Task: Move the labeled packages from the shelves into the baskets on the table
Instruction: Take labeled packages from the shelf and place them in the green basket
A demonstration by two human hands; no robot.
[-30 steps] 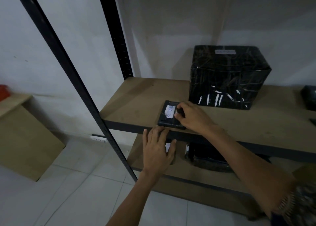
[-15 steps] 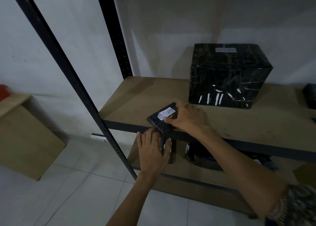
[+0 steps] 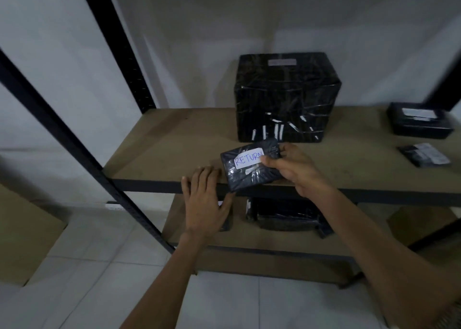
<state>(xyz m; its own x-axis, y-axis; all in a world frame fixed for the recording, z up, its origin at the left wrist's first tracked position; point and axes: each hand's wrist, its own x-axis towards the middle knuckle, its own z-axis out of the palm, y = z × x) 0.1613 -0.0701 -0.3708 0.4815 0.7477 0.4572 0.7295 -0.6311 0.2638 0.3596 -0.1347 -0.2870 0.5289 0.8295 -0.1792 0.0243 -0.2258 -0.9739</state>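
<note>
Tilted up and turned label-forward since earlier: package [image 3: 249, 170], now over front edge of shelf [image 3: 169, 149]. Left hand [image 3: 204, 204] flat at that edge, fingers straight and close together, thumb out under package. Right hand [image 3: 296, 170] pinching package's right end. Farther back, box [image 3: 287, 96] near back edge.

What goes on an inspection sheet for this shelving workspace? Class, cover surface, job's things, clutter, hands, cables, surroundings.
Surface: brown shelf board, bare at left.
Job's things: RETURN package overhanging front edge; large wrapped box behind; small box and flat packet at right; lower-shelf packages below; baskets not in view.
Clutter: nothing seen.
Hands: right hand grips RETURN package; left hand open, fingers at shelf edge.
Cables: nothing seen.
Surroundings: white wall, tiled floor, black upright.
</note>
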